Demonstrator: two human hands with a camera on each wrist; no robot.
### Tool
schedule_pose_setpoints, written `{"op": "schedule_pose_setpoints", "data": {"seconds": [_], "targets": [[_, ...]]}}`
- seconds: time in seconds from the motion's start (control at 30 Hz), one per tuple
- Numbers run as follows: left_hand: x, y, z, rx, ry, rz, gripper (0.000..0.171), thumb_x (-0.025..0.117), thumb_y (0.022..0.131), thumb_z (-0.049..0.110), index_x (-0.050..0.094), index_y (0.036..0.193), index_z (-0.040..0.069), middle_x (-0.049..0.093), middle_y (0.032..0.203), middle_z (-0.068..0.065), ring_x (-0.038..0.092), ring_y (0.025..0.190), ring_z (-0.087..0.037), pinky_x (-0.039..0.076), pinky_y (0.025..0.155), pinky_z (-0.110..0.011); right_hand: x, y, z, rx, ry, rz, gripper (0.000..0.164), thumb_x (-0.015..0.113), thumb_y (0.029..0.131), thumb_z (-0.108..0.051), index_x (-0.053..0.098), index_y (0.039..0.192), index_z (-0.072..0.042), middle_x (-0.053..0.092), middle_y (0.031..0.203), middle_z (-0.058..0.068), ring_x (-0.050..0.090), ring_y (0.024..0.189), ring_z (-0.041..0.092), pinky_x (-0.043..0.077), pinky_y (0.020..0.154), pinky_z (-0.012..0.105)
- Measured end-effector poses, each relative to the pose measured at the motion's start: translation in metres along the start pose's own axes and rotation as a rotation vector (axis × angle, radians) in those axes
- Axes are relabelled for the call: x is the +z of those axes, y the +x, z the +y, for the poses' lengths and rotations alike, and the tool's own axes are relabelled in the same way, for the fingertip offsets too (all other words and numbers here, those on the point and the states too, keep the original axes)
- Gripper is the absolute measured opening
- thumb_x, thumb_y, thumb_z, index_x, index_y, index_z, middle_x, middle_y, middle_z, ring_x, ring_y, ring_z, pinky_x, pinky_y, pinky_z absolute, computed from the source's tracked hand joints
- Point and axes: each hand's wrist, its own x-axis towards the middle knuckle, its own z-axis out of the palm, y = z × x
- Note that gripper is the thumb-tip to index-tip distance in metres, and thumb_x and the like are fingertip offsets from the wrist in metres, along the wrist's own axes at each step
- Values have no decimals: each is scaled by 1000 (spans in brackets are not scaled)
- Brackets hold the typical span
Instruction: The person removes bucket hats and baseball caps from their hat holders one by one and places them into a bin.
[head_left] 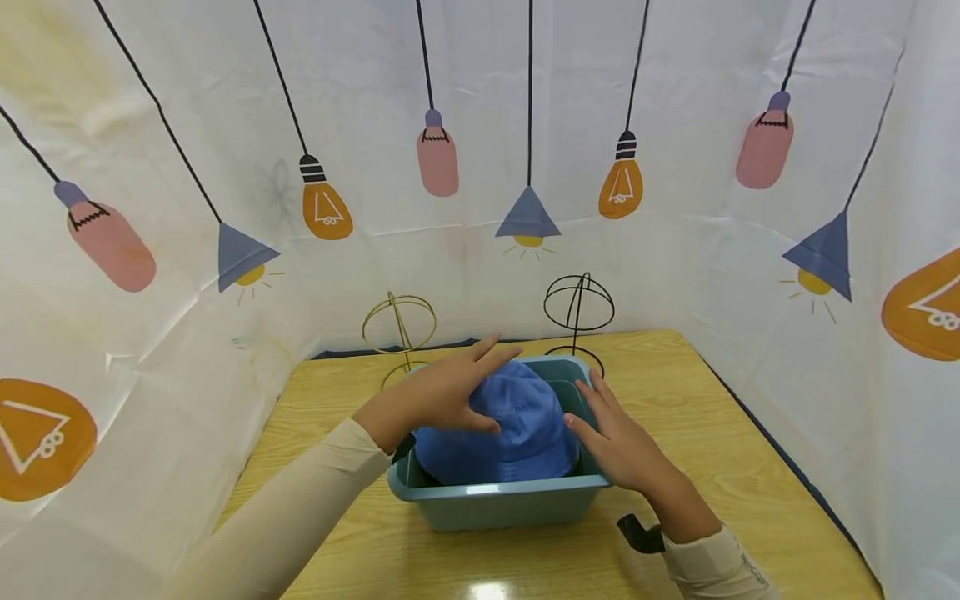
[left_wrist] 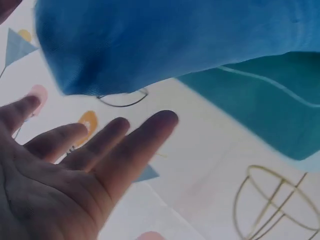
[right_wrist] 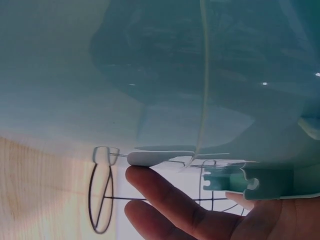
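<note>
A blue cap with its brim toward the near side sits in a teal plastic bin on the table. My left hand is over the cap's left side, fingers spread. In the left wrist view, a gap shows between that hand and the cap. At the bin's right side is my right hand, its fingers extended along the rim. The right wrist view shows this hand by the bin's outer wall, with a fingertip at the edge; firm contact is unclear.
Behind the bin stand a gold wire stand on the left and a black wire stand on the right. The wood-grain table is enclosed by white sheeting printed with lamps and bulbs.
</note>
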Motion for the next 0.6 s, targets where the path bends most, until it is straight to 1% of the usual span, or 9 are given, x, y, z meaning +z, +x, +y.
{"op": "schedule_pose_setpoints", "data": {"seconds": [0.1, 0.17, 0.27, 0.37, 0.47, 0.6], "targets": [[-3, 4, 5, 2, 54, -15, 110, 86, 81, 53, 17, 166, 42, 8, 175, -10, 43, 148, -37, 48, 111, -52, -1, 0, 0, 0, -4, -1, 77, 35, 107, -63, 24, 166, -15, -3, 176, 10, 16, 157, 47, 28, 111, 79], [0, 8, 7, 2, 83, -42, 110, 86, 81, 53, 16, 166, 43, 4, 175, -10, 39, 150, -39, 46, 113, -53, -1, 1, 0, 1, -3, -2, 77, 35, 107, -63, 24, 166, -15, -3, 176, 10, 16, 157, 47, 28, 111, 79], [8, 13, 9, 2, 98, -82, 113, 87, 80, 52, 13, 166, 45, -3, 175, -10, 31, 154, -39, 42, 116, -53, -2, 1, -1, 4, 1, -4, 76, 37, 108, -60, 24, 166, -13, -3, 175, 10, 16, 157, 47, 28, 110, 79], [18, 18, 10, 7, 101, -103, 116, 88, 79, 51, 11, 165, 48, -5, 175, -10, 27, 156, -38, 41, 118, -52, -3, 0, -2, 7, 2, -9, 75, 39, 108, -58, 23, 166, -13, -3, 175, 11, 17, 157, 48, 28, 110, 80], [23, 19, 12, 19, 107, -109, 116, 89, 78, 50, 12, 165, 47, -5, 175, -11, 31, 154, -38, 43, 116, -51, -3, -1, -3, 12, 4, -13, 75, 39, 108, -58, 23, 167, -14, -2, 175, 12, 17, 156, 49, 29, 109, 80], [28, 21, 15, 31, 113, -122, 114, 89, 79, 49, 14, 165, 46, -6, 175, -12, 34, 153, -40, 44, 115, -51, -2, -1, -2, 8, 6, -13, 76, 39, 108, -59, 22, 167, -14, -3, 175, 10, 18, 156, 49, 29, 108, 81]]}}
